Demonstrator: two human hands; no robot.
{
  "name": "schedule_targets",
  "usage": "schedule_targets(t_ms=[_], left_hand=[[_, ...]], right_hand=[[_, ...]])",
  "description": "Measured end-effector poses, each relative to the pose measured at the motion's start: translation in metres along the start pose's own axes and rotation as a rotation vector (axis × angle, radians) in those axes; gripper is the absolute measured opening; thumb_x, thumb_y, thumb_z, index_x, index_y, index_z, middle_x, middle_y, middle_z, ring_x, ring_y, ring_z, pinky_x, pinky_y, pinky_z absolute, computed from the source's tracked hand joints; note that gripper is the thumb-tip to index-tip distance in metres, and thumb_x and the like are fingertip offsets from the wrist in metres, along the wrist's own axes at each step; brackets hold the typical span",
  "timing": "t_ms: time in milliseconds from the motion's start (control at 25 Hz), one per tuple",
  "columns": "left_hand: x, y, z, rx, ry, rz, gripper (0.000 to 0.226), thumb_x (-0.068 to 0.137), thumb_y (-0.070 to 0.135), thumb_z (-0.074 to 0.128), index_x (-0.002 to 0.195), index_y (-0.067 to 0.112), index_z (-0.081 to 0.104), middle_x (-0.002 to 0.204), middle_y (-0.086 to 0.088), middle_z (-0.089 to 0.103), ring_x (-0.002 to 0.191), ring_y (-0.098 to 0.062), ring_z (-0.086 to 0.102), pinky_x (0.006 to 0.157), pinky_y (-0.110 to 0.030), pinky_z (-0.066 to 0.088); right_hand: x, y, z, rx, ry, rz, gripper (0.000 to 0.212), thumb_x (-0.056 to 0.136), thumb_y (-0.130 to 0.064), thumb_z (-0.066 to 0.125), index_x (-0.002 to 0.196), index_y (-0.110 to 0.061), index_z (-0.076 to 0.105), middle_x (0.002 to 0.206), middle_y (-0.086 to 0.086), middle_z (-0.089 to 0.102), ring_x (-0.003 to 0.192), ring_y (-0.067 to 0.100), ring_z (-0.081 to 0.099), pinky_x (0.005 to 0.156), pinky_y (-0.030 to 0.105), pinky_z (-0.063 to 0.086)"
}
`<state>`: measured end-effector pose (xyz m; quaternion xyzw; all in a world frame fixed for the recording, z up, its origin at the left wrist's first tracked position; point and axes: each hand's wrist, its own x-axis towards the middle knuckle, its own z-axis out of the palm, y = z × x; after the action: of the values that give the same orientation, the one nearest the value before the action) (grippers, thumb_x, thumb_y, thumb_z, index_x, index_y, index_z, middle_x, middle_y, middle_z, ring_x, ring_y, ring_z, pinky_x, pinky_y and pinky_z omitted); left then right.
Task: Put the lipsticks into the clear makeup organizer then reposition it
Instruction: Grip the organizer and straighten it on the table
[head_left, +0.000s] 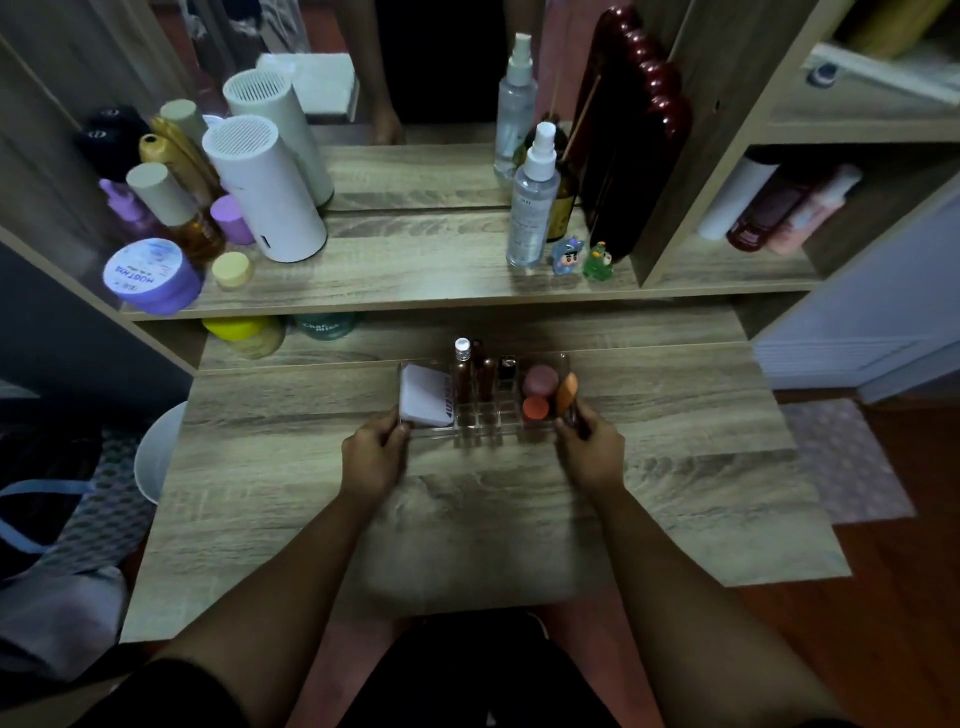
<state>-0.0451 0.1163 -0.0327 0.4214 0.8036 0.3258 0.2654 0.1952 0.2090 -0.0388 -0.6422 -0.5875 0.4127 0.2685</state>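
The clear makeup organizer (485, 423) stands on the wooden desk (311, 493), near its middle. Several lipsticks (474, 371) stand upright in its back slots, beside a black-capped one (507, 368). A lilac palette (423, 397) fills its left section, and pink and orange sponges (540, 392) lie in its right section. My left hand (374, 454) grips the organizer's left end. My right hand (589, 449) grips its right end.
A raised shelf (415, 270) behind holds a white cylinder (265, 192), jars, a spray bottle (532, 208) and small figurines (582, 260) before a mirror. Yellow and green jars (249, 332) sit under the shelf. A white bin (156, 452) stands left of the desk.
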Motion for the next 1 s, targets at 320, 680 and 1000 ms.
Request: schedule_targets(t_ms=[320, 680, 1000], left_hand=[[0.004, 0.025, 0.032, -0.019, -0.054, 0.033, 0.025, 0.09, 0.01, 0.055, 0.114, 0.012, 0.064, 0.103, -0.018, 0.073, 0.092, -0.026, 0.066, 0.077, -0.027, 0.043], [0.004, 0.062, 0.077, -0.043, -0.112, 0.048, 0.021, 0.091, 0.009, 0.054, 0.108, 0.008, 0.066, 0.095, -0.018, 0.074, 0.084, -0.026, 0.067, 0.073, -0.029, 0.046], [0.002, 0.097, 0.112, -0.051, -0.133, 0.081, 0.023, 0.09, 0.008, 0.055, 0.111, 0.009, 0.065, 0.094, -0.017, 0.074, 0.082, -0.021, 0.065, 0.07, -0.026, 0.043]], right_hand=[[0.009, 0.012, -0.035, -0.002, 0.07, 0.016, 0.045, 0.084, -0.006, 0.064, 0.128, -0.01, 0.054, 0.119, 0.016, 0.068, 0.111, 0.027, 0.062, 0.089, 0.021, 0.039], [0.027, 0.031, -0.085, -0.065, 0.088, 0.057, 0.033, 0.093, -0.035, 0.052, 0.124, -0.024, 0.058, 0.107, 0.017, 0.071, 0.103, 0.032, 0.063, 0.082, 0.026, 0.043], [0.044, 0.048, -0.129, -0.137, 0.077, 0.054, 0.036, 0.09, -0.018, 0.057, 0.126, -0.016, 0.057, 0.111, 0.019, 0.069, 0.106, 0.033, 0.062, 0.092, 0.035, 0.046]])
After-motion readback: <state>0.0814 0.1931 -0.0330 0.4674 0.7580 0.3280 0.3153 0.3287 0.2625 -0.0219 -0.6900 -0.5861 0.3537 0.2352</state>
